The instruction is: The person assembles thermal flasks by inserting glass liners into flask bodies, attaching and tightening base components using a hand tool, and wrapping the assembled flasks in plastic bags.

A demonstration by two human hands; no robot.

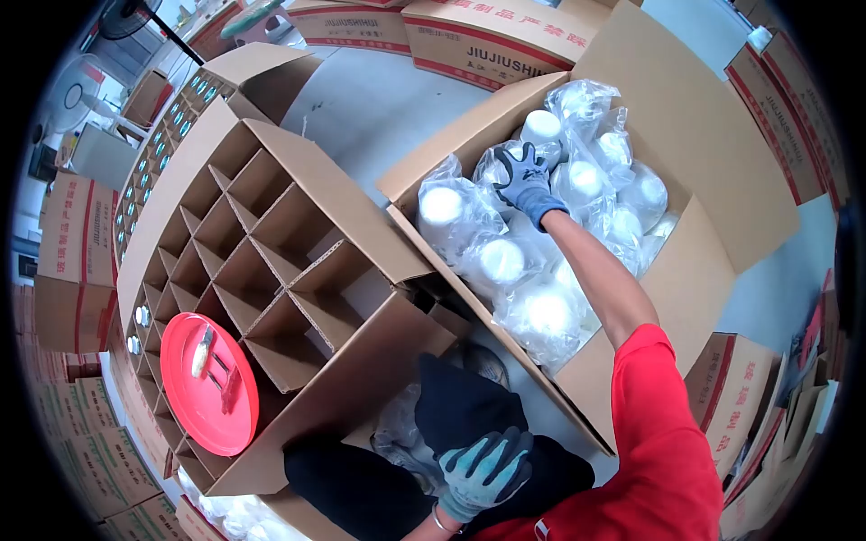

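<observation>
Gloved in blue-grey with darker fingers, my right hand (530, 185) is over the open carton (492, 317) on the right. Its fingers are spread on the plastic-wrapped containers, and I cannot tell whether it grips one. Several white round-topped containers (502, 261) in clear plastic bags fill that carton. My left hand (487, 471), in a pale green glove with dark fingers, lies over my dark-trousered knee (465, 406), fingers laid out and holding nothing visible. Left of my knee stands a carton with cardboard dividers (262, 236). A red round tray (209, 383) rests on the dividers, carrying a knife-like tool (204, 353).
More open cartons with divided cells, holding bottles with shiny tops (144, 180), are at upper left. Closed printed cartons (492, 41) stand at the back and along the right. A fan (74, 95) is at far left. Plastic-wrapped items (239, 516) lie at bottom left.
</observation>
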